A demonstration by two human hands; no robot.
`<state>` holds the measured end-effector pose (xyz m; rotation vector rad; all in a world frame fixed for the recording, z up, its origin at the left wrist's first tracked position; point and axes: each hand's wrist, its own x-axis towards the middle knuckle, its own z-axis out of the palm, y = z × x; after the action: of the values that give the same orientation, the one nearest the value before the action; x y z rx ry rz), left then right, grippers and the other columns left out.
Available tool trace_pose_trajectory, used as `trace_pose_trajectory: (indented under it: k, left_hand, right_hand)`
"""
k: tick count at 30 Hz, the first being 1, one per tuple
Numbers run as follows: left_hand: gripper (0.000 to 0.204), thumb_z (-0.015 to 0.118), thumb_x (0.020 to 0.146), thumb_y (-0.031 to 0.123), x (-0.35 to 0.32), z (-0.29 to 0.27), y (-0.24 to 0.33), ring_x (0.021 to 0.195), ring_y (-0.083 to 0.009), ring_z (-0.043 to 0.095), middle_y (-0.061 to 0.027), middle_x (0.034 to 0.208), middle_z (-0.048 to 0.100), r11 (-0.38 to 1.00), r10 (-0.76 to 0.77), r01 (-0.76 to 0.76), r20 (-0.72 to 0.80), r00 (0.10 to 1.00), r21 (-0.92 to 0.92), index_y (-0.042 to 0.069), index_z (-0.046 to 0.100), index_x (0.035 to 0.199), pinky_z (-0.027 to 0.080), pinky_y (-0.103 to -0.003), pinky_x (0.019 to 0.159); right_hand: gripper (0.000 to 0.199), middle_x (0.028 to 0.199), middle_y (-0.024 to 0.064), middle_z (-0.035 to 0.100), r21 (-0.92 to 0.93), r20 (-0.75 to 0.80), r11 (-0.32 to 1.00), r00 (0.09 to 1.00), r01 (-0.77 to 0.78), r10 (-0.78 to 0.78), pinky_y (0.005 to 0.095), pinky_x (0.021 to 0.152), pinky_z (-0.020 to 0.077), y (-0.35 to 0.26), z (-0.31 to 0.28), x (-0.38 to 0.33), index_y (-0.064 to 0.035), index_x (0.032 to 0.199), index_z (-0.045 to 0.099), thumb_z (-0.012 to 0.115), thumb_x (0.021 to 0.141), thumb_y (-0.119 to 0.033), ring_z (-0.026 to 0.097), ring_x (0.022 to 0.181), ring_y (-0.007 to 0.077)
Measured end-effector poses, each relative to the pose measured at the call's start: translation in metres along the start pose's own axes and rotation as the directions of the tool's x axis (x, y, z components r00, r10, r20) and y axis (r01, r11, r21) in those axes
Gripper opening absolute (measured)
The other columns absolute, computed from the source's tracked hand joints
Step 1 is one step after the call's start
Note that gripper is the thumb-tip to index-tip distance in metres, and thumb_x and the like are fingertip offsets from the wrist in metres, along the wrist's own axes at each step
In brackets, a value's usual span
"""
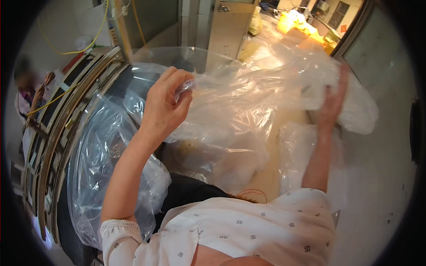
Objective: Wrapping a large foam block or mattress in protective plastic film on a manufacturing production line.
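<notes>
STATUS: Work in hand = spreading out a large clear plastic bag. Judged partway: the film is lifted and stretched between both hands at about chest height, but it's heavily creased and bunched in the middle, so not yet fully opened. Mouth of the bag can't be made out.

L hand: raised, fingers curled closed, pinching a gathered edge of the film between thumb and fingertips. Grip looks firm; film fans out to the right from the pinch point.

R hand: raised w/ fingers up, seen through the film, motion-blurred. It presses or grips the far side of the same bag; how far it is closed can't be told.

MATERIALS:
- Bag: thin, transparent, glossy film; soft folds, bright highlights, no stiffness. Hangs slack below the hands.
- More clear plastic sheeting lies lower left, draped over a dark rounded surface, wrinkled.
- Stack of flat framed panels w/ metal-looking edges stands far left, leaning; a yellow cable runs across it.
- Floor: pale, smooth, beige.
- Person's top: white fabric w/ small dark repeat pattern, cuffed sleeve on L arm.

Another person is at far left, well apart, blurred.
</notes>
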<state>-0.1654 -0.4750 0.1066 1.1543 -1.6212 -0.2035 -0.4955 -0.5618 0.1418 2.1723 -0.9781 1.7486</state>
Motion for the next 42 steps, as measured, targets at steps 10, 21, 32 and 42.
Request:
trace_pose_trajectory:
  k: [10,21,32,42]
  left_hand:
    - [0.019,0.052,0.064,-0.007,0.024,-0.032,0.007,0.074,-0.0316,0.052,-0.0119,0.077,0.047,0.756,0.142,-0.122,0.021,0.990,0.643,0.003,0.052,0.079,0.042,-0.039,0.062]
    - [0.018,0.056,0.074,0.023,0.006,-0.129,-0.097,0.079,-0.0263,0.061,-0.0078,0.080,0.064,0.459,-0.435,0.404,-0.197,0.879,0.791,0.013,0.065,0.087,0.047,-0.036,0.067]
    - [0.017,0.056,0.085,0.022,-0.035,-0.158,-0.131,0.069,-0.0090,0.049,-0.0003,0.073,0.052,0.922,-0.364,0.327,0.179,0.914,0.207,0.006,0.051,0.084,0.040,-0.024,0.061]
    - [0.018,0.068,0.075,0.012,-0.091,-0.114,-0.076,0.056,-0.0031,0.032,0.0068,0.063,0.037,0.841,-0.539,0.491,0.273,0.797,0.228,0.006,0.052,0.082,0.025,-0.019,0.050]
  right_hand:
    - [0.022,0.077,0.0096,0.060,0.388,0.611,0.850,0.790,-0.357,0.053,0.0302,0.065,0.0454,-0.066,0.131,-0.023,-0.0019,0.095,0.059,0.064,0.075,-0.010,0.057,0.070,0.0157]
    - [0.009,0.056,0.0009,0.041,-0.015,0.433,0.997,0.898,-0.080,0.079,0.0213,0.048,0.0333,-0.034,0.118,-0.016,-0.0035,0.080,0.058,0.060,0.082,-0.012,0.036,0.052,0.0056]
    - [0.015,0.070,0.0094,0.059,-0.160,0.386,0.983,0.911,-0.092,0.148,0.0278,0.061,0.0441,0.054,0.093,-0.017,-0.0033,0.085,0.059,0.062,0.080,-0.018,0.055,0.062,0.0158]
    - [0.017,0.066,0.0114,0.057,-0.573,0.398,0.782,0.750,-0.247,0.529,0.0381,0.056,0.0409,0.102,0.042,-0.073,-0.0091,0.075,0.050,0.064,0.071,-0.018,0.057,0.066,0.0303]
